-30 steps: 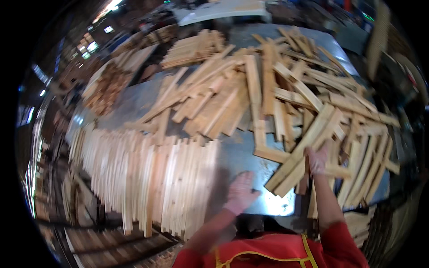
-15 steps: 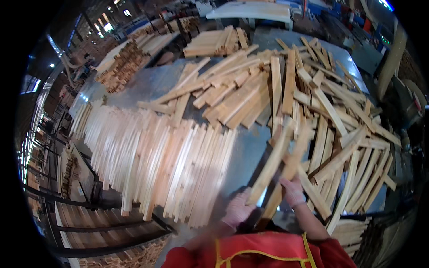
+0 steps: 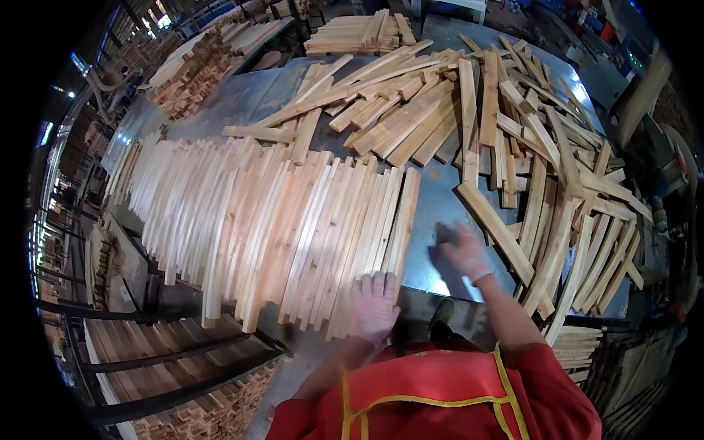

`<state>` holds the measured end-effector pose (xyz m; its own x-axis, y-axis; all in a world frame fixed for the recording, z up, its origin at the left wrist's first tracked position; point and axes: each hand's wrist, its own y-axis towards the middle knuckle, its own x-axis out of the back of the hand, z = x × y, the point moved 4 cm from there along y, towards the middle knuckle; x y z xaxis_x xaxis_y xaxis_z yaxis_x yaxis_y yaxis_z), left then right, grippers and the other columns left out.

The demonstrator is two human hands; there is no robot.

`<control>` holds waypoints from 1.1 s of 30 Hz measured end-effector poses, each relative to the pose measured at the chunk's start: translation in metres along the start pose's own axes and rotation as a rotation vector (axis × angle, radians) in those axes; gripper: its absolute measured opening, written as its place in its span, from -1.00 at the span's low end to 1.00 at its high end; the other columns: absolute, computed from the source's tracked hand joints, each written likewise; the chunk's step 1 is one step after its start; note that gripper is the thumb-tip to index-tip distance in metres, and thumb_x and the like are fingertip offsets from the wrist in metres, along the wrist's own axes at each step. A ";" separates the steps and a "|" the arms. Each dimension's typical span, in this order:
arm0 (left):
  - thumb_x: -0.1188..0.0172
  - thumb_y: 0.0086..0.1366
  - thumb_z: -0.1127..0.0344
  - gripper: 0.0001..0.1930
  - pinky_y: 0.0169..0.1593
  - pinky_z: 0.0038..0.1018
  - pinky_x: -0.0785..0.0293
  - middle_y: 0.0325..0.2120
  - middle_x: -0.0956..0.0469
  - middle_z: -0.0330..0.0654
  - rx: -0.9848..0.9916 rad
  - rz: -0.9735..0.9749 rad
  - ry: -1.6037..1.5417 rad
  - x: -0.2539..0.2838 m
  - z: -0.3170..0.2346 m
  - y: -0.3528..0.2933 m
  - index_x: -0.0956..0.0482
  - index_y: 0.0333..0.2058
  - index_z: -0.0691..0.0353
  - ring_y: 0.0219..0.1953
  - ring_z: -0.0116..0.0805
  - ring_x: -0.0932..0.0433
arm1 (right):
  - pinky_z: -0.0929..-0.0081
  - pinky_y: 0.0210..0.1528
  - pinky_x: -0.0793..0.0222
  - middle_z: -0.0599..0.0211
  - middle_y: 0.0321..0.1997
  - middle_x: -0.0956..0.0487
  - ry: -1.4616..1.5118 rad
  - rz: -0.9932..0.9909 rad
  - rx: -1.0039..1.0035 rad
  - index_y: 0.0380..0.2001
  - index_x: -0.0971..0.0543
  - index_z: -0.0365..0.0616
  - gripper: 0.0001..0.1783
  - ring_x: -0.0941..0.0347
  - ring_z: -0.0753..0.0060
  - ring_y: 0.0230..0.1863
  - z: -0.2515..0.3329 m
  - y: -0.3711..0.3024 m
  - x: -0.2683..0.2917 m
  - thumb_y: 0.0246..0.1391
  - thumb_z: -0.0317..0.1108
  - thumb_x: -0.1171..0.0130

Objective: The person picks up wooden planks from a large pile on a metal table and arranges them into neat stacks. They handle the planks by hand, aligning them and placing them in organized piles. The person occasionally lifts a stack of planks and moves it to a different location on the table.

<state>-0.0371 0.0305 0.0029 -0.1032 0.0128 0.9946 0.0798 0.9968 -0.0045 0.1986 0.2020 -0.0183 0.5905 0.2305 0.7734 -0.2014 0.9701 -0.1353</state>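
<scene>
A long row of pale wooden strips (image 3: 293, 227) lies side by side on the metal table, their near ends uneven. My left hand (image 3: 374, 312), in a thin pale glove, rests with fingers stretched flat over the near ends of the row's rightmost strips. The last strip (image 3: 405, 220) stands slightly slanted against its neighbours. To the right, my gloved right hand (image 3: 466, 253) hovers over bare metal, fingers apart though somewhat blurred, with nothing visible in it. Beside it a loose strip (image 3: 497, 233) lies diagonally at the edge of a jumbled pile of strips (image 3: 543, 169).
The metal table (image 3: 429, 198) shows between row and pile. More strips (image 3: 411, 121) fan out beyond, and a neat stack (image 3: 359, 34) sits at the far side. A dark rack (image 3: 169, 374) with stacked wood stands at lower left. My shoe (image 3: 442, 312) shows below the table edge.
Both hands held strips over the gap. Those strips have left my hands, and the row's right end has gained wood. My left hand has moved left onto the row; my right has risen.
</scene>
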 end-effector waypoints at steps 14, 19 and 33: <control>-0.22 0.34 -0.03 -0.22 0.51 0.16 -0.01 0.40 -0.26 0.10 0.029 -0.017 0.063 0.013 -0.023 0.048 -0.28 0.43 0.24 0.47 0.23 -0.18 | 0.13 0.54 -0.15 -0.14 0.44 -0.32 0.111 -0.597 -0.155 0.49 -0.22 -0.24 0.01 -0.22 -0.18 0.49 -0.146 -0.073 0.104 -0.07 -0.42 -0.36; -0.45 0.18 -0.08 0.04 0.51 -0.09 -0.16 0.47 -0.23 0.14 0.044 0.219 -0.769 0.011 -0.102 0.081 -0.17 0.49 0.32 0.48 0.19 -0.23 | 0.25 0.58 -0.08 -0.04 0.55 -0.25 0.736 -0.240 -0.062 0.60 0.00 -0.24 0.15 -0.21 0.12 0.52 -0.025 -0.039 0.021 0.08 -0.33 -0.45; -0.32 0.18 0.15 -0.28 0.47 -0.03 -0.12 0.29 -0.33 -0.04 0.173 -0.102 -0.111 -0.017 -0.012 0.027 -0.38 0.31 0.24 0.38 0.03 -0.25 | 0.01 0.34 -0.38 -0.10 0.19 -0.57 -0.381 -0.049 -0.013 0.32 -0.44 -0.15 -0.26 -0.46 -0.26 0.24 -0.143 -0.020 0.070 -0.01 -0.39 -0.30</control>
<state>-0.0216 0.0560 -0.0129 -0.2115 -0.0901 0.9732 -0.1073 0.9919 0.0685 0.3556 0.2098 -0.0497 0.2656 0.1410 0.9537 -0.1687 0.9808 -0.0980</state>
